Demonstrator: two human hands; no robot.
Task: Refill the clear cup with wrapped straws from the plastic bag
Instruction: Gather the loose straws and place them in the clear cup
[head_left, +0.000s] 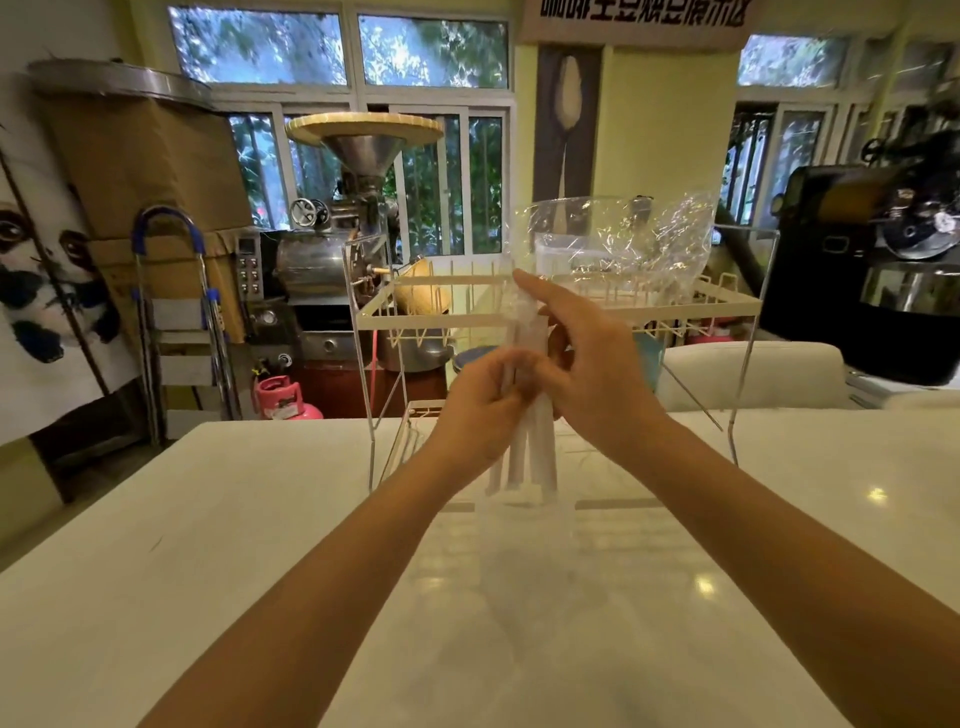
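Note:
My left hand (488, 402) is closed around a bundle of white wrapped straws (530, 457), held upright above the white table (260, 545). The straws' lower ends hang below my fist. Their upper ends reach into the clear plastic bag (623, 244), which flares out crumpled above and to the right. My right hand (587, 369) grips the bag's lower part around the straws, index finger stretched upward along it. The hands blur with motion. I cannot make out the clear cup.
A cream wire dish rack (571, 312) stands on the table right behind my hands. Beyond the table are a metal coffee roaster (332, 249), a black machine (872, 270), a pink gas cylinder (284, 400), a stepladder (176, 322) and a white seat (753, 374).

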